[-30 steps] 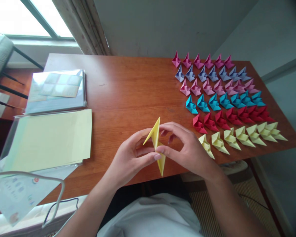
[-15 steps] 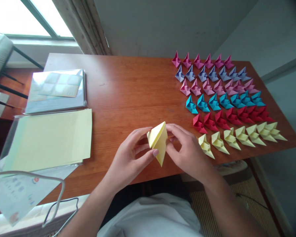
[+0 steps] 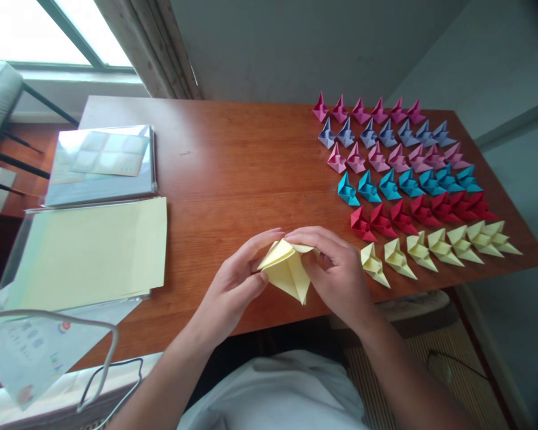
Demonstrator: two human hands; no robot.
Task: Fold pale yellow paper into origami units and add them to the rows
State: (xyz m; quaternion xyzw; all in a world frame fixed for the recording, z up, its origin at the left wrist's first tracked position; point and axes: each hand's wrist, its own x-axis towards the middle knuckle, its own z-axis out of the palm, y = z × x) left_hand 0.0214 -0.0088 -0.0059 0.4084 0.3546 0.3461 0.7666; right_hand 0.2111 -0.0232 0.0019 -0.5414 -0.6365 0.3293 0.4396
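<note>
Here, both hands of the person are close together, pinching one folded pale-yellow paper (image 3: 289, 275) above the near edge of the wooden table (image 3: 233, 161). The left hand (image 3: 233, 286) grips its left corner between thumb and fingers; the right hand (image 3: 338, 278) clasps the other side, its fingers hiding part of the folds. Just beside the right hand begins a row of pale-yellow origami pieces (image 3: 442, 249), with red origami pieces (image 3: 401, 218) and other coloured rows beyond. Yellow sheets (image 3: 94, 251) lie at left, well apart from the hands.
</note>
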